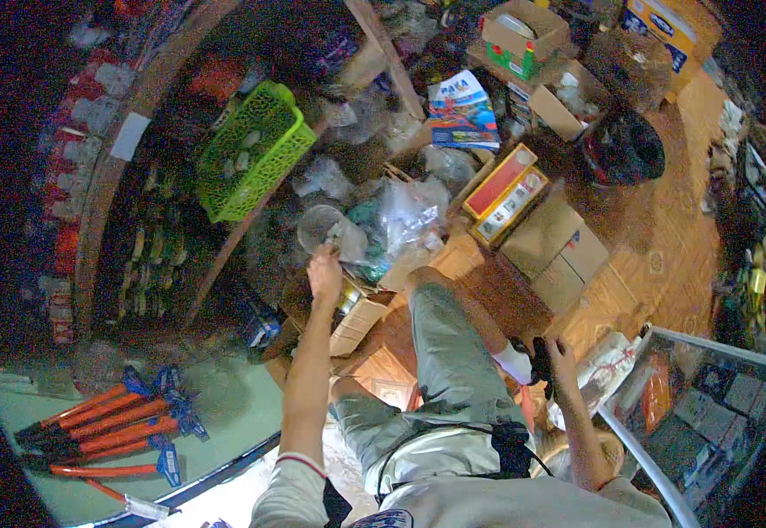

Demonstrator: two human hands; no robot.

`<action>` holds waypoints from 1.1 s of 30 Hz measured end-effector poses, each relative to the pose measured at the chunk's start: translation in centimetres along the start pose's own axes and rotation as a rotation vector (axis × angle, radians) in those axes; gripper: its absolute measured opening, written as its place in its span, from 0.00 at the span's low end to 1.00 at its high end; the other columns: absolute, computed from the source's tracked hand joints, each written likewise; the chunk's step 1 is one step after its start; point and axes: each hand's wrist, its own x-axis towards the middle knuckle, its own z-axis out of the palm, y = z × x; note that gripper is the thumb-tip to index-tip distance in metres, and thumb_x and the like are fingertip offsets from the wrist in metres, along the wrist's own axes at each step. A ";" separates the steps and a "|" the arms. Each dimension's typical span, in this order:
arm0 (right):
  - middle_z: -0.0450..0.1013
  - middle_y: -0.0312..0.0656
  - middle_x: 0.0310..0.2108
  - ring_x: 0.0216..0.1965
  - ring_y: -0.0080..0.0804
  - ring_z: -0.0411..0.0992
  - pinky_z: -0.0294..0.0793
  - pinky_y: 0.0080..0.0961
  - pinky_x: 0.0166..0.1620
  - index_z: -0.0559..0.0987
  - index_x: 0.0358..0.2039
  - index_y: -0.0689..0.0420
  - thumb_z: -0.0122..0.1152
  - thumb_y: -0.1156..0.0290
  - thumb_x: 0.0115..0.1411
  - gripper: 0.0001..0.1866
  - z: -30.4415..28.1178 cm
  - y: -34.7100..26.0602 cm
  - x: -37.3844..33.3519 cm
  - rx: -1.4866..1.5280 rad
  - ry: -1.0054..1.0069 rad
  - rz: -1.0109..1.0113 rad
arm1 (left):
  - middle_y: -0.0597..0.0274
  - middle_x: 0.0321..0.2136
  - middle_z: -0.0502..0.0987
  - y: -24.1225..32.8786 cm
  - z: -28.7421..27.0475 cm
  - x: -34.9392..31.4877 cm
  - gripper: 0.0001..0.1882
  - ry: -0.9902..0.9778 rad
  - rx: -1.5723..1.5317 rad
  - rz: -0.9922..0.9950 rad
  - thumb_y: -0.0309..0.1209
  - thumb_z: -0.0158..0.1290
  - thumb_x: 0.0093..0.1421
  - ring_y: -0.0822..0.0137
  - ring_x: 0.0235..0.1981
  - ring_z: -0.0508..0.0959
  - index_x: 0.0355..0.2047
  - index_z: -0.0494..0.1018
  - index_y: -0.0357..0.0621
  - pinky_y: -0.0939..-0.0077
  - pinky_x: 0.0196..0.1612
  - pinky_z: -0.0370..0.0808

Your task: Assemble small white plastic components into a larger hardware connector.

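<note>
My left hand [324, 274] reaches forward and grips a clear plastic container [320, 227] that sits among heaped clear plastic bags [405, 216] on the floor. My right hand [561, 355] is down by my right foot in a white sock [515, 362], closed on a small black object [540, 354]. My raised knee in grey trousers [440, 321] lies between the two hands.
A green plastic basket [251, 150] leans on a wooden shelf at upper left. Several cardboard boxes [555, 251] and a red flat box [499, 180] lie on the wooden floor. Orange-handled tools [110, 427] rest at lower left. A glass display case [709, 414] stands at lower right.
</note>
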 end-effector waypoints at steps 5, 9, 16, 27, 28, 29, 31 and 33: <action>0.70 0.37 0.20 0.13 0.27 0.69 0.67 0.25 0.16 0.76 0.40 0.60 0.52 0.50 0.72 0.22 0.5 0.5 0.4 0.013 0.059 -0.054 | 0.43 0.36 0.79 4.0 -11.4 -5.1 0.06 0.076 -0.253 0.073 0.21 0.51 0.61 0.40 0.37 0.79 0.38 0.76 0.36 0.50 0.41 0.74; 0.71 0.37 0.22 0.16 0.26 0.70 0.69 0.24 0.19 0.77 0.42 0.60 0.55 0.51 0.70 0.22 1.6 -0.2 1.1 0.043 0.025 -0.041 | 0.47 0.32 0.78 8.2 -20.3 -11.3 0.10 0.077 -0.284 0.114 0.15 0.50 0.53 0.44 0.35 0.78 0.35 0.76 0.36 0.53 0.40 0.74; 0.75 0.39 0.27 0.24 0.24 0.73 0.74 0.24 0.28 0.77 0.42 0.61 0.66 0.58 0.65 0.18 6.5 -7.3 0.8 -0.031 -0.187 -0.341 | 0.57 0.34 0.80 13.6 -30.8 -23.0 0.19 -0.005 -0.272 0.195 0.14 0.57 0.42 0.53 0.36 0.80 0.36 0.80 0.43 0.60 0.42 0.77; 0.82 0.45 0.36 0.39 0.40 0.80 0.77 0.38 0.43 0.83 0.37 0.54 0.67 0.51 0.61 0.18 29.9 -16.5 -5.2 -0.918 -1.252 -1.190 | 0.60 0.46 0.74 18.6 -38.2 -33.2 0.17 -0.218 -0.539 0.450 0.26 0.61 0.51 0.54 0.41 0.75 0.44 0.78 0.48 0.65 0.45 0.78; 0.82 0.45 0.37 0.40 0.42 0.80 0.78 0.39 0.44 0.83 0.38 0.54 0.67 0.50 0.60 0.19 31.5 -15.2 -6.3 -0.904 -1.372 -1.231 | 0.60 0.47 0.74 18.7 -38.6 -33.2 0.16 -0.246 -0.546 0.421 0.29 0.61 0.53 0.53 0.43 0.75 0.44 0.78 0.48 0.63 0.47 0.77; 0.82 0.44 0.36 0.39 0.42 0.80 0.78 0.40 0.43 0.83 0.38 0.54 0.67 0.49 0.59 0.20 33.2 -12.7 -7.8 -0.879 -1.413 -1.196 | 0.59 0.48 0.74 18.8 -39.1 -33.5 0.15 -0.267 -0.565 0.392 0.31 0.61 0.56 0.52 0.45 0.74 0.45 0.78 0.48 0.61 0.49 0.76; 0.82 0.45 0.34 0.37 0.42 0.80 0.76 0.40 0.42 0.83 0.38 0.55 0.69 0.49 0.57 0.21 34.6 -8.2 -10.2 -0.886 -1.578 -1.164 | 0.59 0.51 0.74 19.1 -40.3 -34.1 0.17 -0.337 -0.510 0.275 0.36 0.62 0.58 0.49 0.50 0.72 0.47 0.78 0.48 0.56 0.53 0.73; 0.80 0.46 0.35 0.37 0.38 0.77 0.74 0.39 0.43 0.81 0.36 0.58 0.67 0.58 0.60 0.16 33.5 -4.9 -11.5 -0.972 -1.717 -0.984 | 0.58 0.53 0.75 19.0 -41.4 -34.4 0.20 -0.385 -0.363 0.111 0.41 0.63 0.58 0.45 0.55 0.70 0.48 0.78 0.48 0.49 0.56 0.69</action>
